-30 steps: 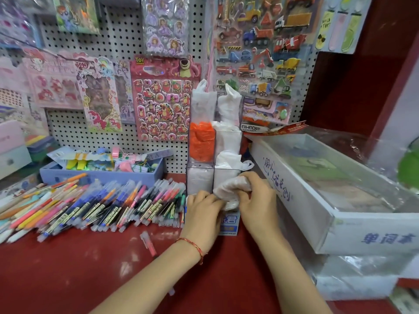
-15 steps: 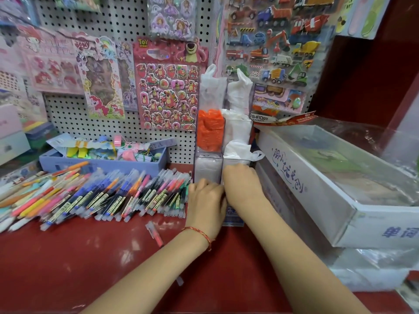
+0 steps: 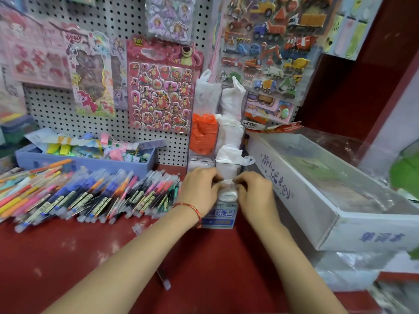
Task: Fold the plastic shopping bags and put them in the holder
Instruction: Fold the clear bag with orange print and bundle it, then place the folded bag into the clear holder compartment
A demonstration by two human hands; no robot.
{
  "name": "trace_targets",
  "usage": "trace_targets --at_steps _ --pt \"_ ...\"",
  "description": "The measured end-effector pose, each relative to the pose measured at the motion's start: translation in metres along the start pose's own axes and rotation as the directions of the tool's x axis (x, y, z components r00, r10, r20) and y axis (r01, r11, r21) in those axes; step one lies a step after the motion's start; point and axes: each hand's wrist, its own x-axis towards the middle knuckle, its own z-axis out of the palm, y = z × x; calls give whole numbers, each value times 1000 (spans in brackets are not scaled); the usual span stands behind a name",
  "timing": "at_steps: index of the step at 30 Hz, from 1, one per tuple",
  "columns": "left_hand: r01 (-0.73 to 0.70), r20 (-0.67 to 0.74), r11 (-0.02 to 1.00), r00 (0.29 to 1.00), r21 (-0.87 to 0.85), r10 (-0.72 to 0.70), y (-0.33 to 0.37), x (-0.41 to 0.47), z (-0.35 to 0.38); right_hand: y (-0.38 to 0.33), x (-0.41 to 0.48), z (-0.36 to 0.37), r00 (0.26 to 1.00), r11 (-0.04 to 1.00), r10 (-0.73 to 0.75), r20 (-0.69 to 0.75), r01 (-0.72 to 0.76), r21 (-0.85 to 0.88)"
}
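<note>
Leftmost, a heap of pens (image 3: 90,196) lies on the red bench (image 3: 68,257). Next, the left hand (image 3: 199,191) and the right hand (image 3: 256,196) each keep a curled grip on a small crumpled white bag (image 3: 227,192), pinched between them just before the clear holder (image 3: 229,132). A long white box (image 3: 294,189) sits rightmost.

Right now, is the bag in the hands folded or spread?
Folded: the bag is a small wad pinched between left hand and right hand.
</note>
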Motion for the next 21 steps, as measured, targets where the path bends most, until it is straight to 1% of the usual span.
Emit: trace_targets --at_steps 5,9,10,11,12,13,15,16,17,18,19,20,21 --pt "-41 82 983 996 176 27 0 1 6 8 -1 13 999 1000 18 31 -17 -23" --pt "-58 169 951 986 304 7 -1 -1 11 9 -1 17 997 994 51 50 -45 -104" --pt "-34 177 958 984 284 -17 -2 -1 12 9 -2 18 997 991 59 55 -52 -122" --pt "25 172 977 983 211 -62 -3 -1 12 9 -4 19 997 990 66 50 -59 -125" --pt "116 152 990 980 84 -128 -5 0 9 9 -6 20 997 991 70 31 -66 -114" --pt "211 124 976 971 -51 -204 -7 0 3 9 -11 21 998 994 66 -12 -67 -91" --pt "334 44 905 941 -264 -335 -16 -6 -21 5 -23 22 983 999 21 -182 -28 -34" --pt "360 25 875 928 -325 -372 -22 -14 -37 0 -28 21 959 1000 -15 -284 15 0" --pt "374 27 858 920 -353 -391 -28 -27 -56 -7 -32 19 925 998 -50 -377 64 25" --pt "382 44 849 918 -365 -394 -36 -43 -76 -19 -36 18 899 993 -76 -431 106 45" --pt "405 72 838 910 -367 -408 -44 -61 -98 -33 -38 19 890 987 -102 -445 146 65" --pt "440 88 821 894 -363 -440 -56 -79 -121 -51 -40 23 899 977 -129 -419 187 100" --pt "485 83 799 868 -355 -490 -75 -97 -144 -70 -43 32 919 960 -164 -359 232 154"
